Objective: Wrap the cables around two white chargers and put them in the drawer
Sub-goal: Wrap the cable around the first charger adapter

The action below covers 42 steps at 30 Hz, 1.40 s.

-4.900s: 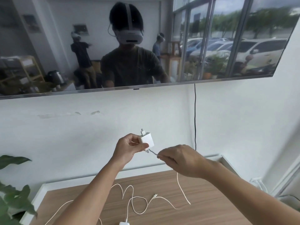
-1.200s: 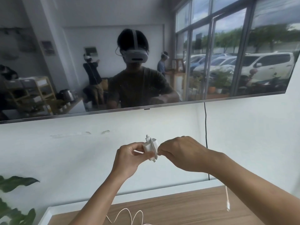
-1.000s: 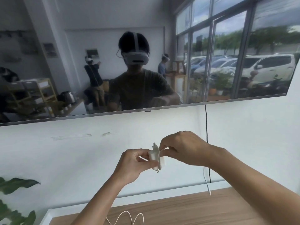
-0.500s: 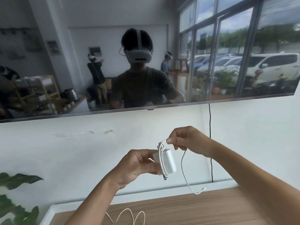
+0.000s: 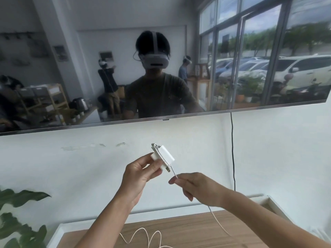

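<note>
Noted white charger (image 5: 163, 156) held up in front of wall, below lower edge of wall-mounted TV (image 5: 161, 59), roughly under TV's centre. Pinched at its lower-left end by left hand (image 5: 138, 178), thumb and fingertips closed on the block; charger tilted, long side running up-left to down-right. Several turns of white cable (image 5: 217, 221) seen wound across charger body, bunched at its upper-left end. Prongs visible at charger's lower-right corner. Cable left charger at that corner, ran taut down-right to right hand (image 5: 198, 189), just below and right of charger. Right hand closed on cable, gripped betw. thumb and forefinger, other fingers curled. Remaining cable dropped from under right wrist, hung down-right of charger toward wooden table (image 5: 188, 230); free end not made out.

Second white cable (image 5: 143, 238) lay in loose loops on table, well below charger, at bottom edge of view; its charger not in frame. Table w/ white rim, set against wall beneath charger. Black cord (image 5: 232, 149) hung from TV's lower edge, right of charger, down wall to table's back edge. Green plant leaves (image 5: 19, 212) far left of charger, lower down. Drawer not identifiable in view. TV screen dark, reflecting person w/ headset, room and windows.
</note>
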Available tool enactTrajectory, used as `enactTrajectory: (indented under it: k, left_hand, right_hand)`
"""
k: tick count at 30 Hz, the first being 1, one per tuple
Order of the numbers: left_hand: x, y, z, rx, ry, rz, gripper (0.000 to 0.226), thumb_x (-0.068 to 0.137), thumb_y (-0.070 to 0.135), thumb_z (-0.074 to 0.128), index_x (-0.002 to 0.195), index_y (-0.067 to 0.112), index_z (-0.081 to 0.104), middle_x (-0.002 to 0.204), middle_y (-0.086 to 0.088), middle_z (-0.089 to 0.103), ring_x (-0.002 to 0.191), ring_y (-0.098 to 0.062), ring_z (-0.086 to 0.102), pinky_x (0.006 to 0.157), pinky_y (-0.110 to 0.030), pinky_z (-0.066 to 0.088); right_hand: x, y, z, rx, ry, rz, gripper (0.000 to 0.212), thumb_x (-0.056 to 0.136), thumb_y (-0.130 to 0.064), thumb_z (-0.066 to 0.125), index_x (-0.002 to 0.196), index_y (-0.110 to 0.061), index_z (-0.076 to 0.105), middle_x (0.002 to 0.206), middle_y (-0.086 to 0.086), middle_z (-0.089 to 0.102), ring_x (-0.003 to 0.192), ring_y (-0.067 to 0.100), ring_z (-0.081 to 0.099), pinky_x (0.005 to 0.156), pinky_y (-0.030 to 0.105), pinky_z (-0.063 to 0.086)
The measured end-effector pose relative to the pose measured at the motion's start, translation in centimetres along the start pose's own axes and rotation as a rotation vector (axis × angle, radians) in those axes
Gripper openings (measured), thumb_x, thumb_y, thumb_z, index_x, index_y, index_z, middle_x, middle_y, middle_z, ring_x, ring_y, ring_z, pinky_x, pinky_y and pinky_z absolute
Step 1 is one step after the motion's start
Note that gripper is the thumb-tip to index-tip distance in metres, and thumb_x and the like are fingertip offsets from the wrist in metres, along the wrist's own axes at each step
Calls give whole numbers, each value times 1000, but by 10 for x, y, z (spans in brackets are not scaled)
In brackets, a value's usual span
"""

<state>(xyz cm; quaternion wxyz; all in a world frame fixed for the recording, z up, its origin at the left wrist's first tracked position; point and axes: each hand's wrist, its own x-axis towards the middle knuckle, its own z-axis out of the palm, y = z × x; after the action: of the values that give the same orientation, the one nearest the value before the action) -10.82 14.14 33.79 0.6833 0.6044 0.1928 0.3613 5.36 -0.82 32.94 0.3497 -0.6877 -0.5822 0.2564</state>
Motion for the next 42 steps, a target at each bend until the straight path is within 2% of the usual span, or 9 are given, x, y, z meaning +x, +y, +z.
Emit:
enactTrajectory:
  k: [7,12,16,23,27,30,34,38,42]
  left_hand:
    - [-7,0,4,45,-22,36,30,79,24,82,107,13,81,94,-5,73,92,-19,71,97,-39,59]
    - [-21,6,12,55,-287,62,41,74,21,87,109,3,76,93,-25,73,86,-30,72,87,-40,60]
    - [-33,0,22,83,-431,25,34,82,12,80,114,2,75,90,-12,73,79,-23,71,80,-31,56]
    - [-45,-14,29,109,-522,-101,27,89,6,72,116,3,75,95,-7,74,83,-19,72,79,-28,56]
    - [-53,-21,30,99,-544,-147,32,89,20,75,114,1,74,93,-9,74,83,-24,70,80,-34,54]
    - [-58,-25,29,75,-552,-176,52,83,37,83,108,-7,71,90,-17,70,79,-29,68,81,-40,52]
    - [-61,-29,28,-62,-509,-179,49,79,39,86,101,-3,73,85,-11,69,77,-27,68,80,-39,53]
    - [-61,-27,30,-159,-516,-96,28,80,36,85,91,11,77,78,-3,69,77,-22,66,81,-37,55]
    - [-52,-24,24,-200,-330,-42,52,63,40,96,102,9,80,93,-10,76,86,-23,71,83,-34,58]
  right_hand:
    - [-6,3,-5,-255,97,-31,30,108,-33,41,123,-22,65,48,-15,51,47,7,43,55,18,37]
    - [6,28,-28,-245,271,-36,30,107,-31,45,90,-51,60,47,-14,45,50,13,38,60,36,42]
    - [15,31,-50,-281,424,-72,26,107,-31,45,119,-32,67,50,-10,46,50,15,45,61,40,47]
    - [25,22,-74,-380,538,-126,30,107,-34,39,127,-39,61,52,2,41,48,19,38,55,33,37]
    - [23,21,-77,-420,585,-133,31,108,-31,39,130,-39,59,54,10,42,48,18,34,51,29,32]
    - [21,25,-77,-399,592,-147,33,107,-29,39,132,-37,59,56,17,44,48,19,32,52,33,33]
    - [18,35,-74,-391,586,-129,32,107,-29,40,131,-37,59,49,1,37,44,16,31,48,26,31]
    - [10,49,-45,-348,366,-101,30,107,-30,43,130,-35,61,44,-8,46,41,7,39,48,22,40]
    - [-14,58,-7,-237,164,-52,29,107,-30,40,122,-46,60,53,-2,51,47,8,46,54,34,46]
